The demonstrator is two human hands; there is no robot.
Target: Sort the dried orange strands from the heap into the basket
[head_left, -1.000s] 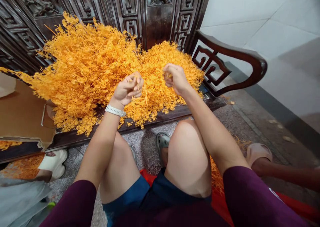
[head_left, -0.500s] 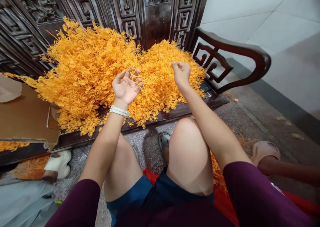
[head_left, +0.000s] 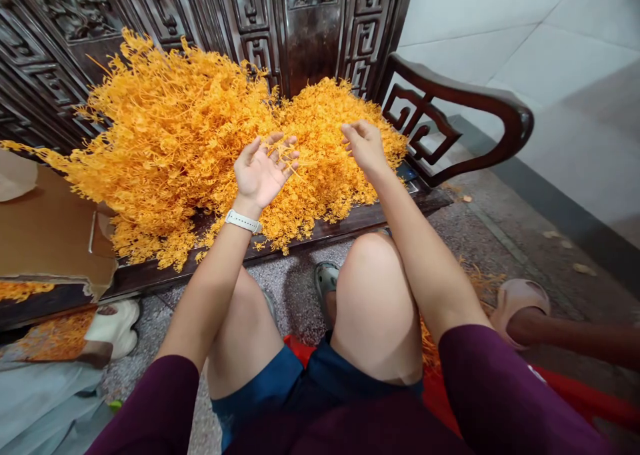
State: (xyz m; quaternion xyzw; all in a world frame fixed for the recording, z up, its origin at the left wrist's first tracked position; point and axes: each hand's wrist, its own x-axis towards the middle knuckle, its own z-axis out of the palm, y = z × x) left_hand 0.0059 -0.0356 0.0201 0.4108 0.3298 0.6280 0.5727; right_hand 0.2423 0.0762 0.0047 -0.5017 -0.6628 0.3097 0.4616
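My left hand (head_left: pixel 260 178), with a white watch band (head_left: pixel 243 221) at its wrist, is turned palm up over the orange heap. Its fingers are loosely curled, and a few thin orange plastic sprigs (head_left: pixel 284 153) lie across and between them. To the right, my right hand (head_left: pixel 367 147) hovers over the smaller pile of orange plastic sprigs (head_left: pixel 325 118). Its thumb and fingers bend toward each other, slightly apart, and I see nothing between them. A larger heap of the same curly-tipped sprigs (head_left: pixel 165 128) spreads to the left on the bench.
The dark carved wooden bench (head_left: pixel 313 238) has a curved armrest (head_left: pixel 500 108) at right. A cardboard box (head_left: pixel 50 228) stands at left. Other people's feet in a white shoe (head_left: pixel 114 328) and a pink clog (head_left: pixel 520 305) flank me. Orange scraps (head_left: pixel 480 281) litter the floor.
My left hand has shifted slightly right, still with sprigs across its fingers. The right hand's thumb and fingers, pinched together before, have come slightly apart. The view has moved a little.
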